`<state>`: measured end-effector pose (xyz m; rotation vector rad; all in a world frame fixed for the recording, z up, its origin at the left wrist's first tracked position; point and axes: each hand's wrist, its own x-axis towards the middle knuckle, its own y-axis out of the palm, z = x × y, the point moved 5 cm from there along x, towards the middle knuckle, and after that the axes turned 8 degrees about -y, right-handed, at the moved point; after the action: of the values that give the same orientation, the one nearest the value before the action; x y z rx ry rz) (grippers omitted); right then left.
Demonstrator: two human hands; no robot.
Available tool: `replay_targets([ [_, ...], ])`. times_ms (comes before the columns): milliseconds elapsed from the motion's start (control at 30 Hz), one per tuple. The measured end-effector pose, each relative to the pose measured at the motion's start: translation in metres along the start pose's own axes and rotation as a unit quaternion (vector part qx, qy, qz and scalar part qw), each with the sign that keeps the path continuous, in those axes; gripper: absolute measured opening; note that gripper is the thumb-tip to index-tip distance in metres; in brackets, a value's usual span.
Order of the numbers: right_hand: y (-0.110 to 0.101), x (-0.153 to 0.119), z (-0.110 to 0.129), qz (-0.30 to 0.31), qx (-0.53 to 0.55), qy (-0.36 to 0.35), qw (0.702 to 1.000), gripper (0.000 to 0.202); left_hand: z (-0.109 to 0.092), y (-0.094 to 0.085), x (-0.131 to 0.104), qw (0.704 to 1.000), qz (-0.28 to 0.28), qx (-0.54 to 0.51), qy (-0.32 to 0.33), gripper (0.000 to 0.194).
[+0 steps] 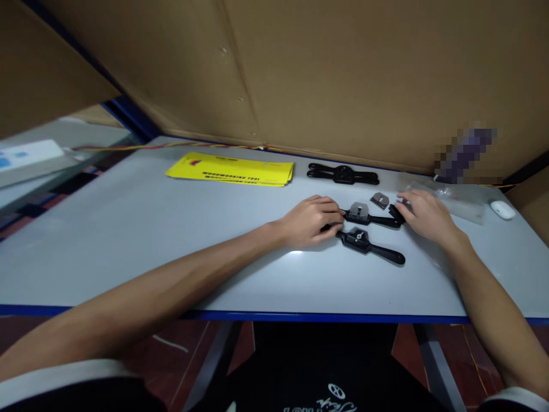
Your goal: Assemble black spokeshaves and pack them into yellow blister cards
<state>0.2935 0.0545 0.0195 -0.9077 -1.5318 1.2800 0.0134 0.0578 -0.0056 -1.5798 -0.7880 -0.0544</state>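
Two black spokeshaves lie side by side on the table in front of me. My left hand (pixel 315 220) is closed around the left handle end of the nearer spokeshave (pixel 359 240), and its fingertips touch the farther spokeshave (pixel 358 214). A grey blade sits on the farther one's body. My right hand (pixel 429 214) is curled at a small black part (pixel 397 214), by the farther tool's right handle end; its fingers partly cover this part. Just behind lies a loose grey blade (pixel 380 200) with a slot.
Yellow printed cards (pixel 231 169) lie stacked at the back left. More black spokeshaves (pixel 343 173) rest near the back edge. Clear plastic bags (pixel 461 203) and a white mouse-like object (pixel 502 209) are at the right. A cardboard wall (pixel 321 74) rises behind the table (pixel 128 246).
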Motion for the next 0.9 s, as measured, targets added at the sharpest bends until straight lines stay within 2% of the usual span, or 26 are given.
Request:
replay_targets([
  [267,-0.01,-0.009,-0.018,0.024,-0.006,-0.01,1.0,0.036,0.003,-0.001,0.0,1.0,0.014,0.004,-0.017,0.041],
  [400,-0.007,-0.006,-0.014,0.053,0.02,-0.041,0.998,0.028,0.003,-0.002,0.001,1.0,0.022,-0.013,-0.017,0.044],
  [667,-0.004,-0.001,-0.005,0.048,0.077,-0.025,0.996,0.013,0.002,-0.003,0.001,1.0,0.019,-0.02,-0.013,0.041],
  [800,-0.008,0.001,-0.001,0.005,0.054,-0.031,0.998,0.009,0.002,-0.003,0.001,0.999,0.017,-0.022,-0.015,0.04],
  [900,-0.013,0.002,0.008,-0.066,0.084,-0.075,0.991,0.008,0.001,-0.003,0.002,0.999,0.021,-0.025,-0.018,0.041],
])
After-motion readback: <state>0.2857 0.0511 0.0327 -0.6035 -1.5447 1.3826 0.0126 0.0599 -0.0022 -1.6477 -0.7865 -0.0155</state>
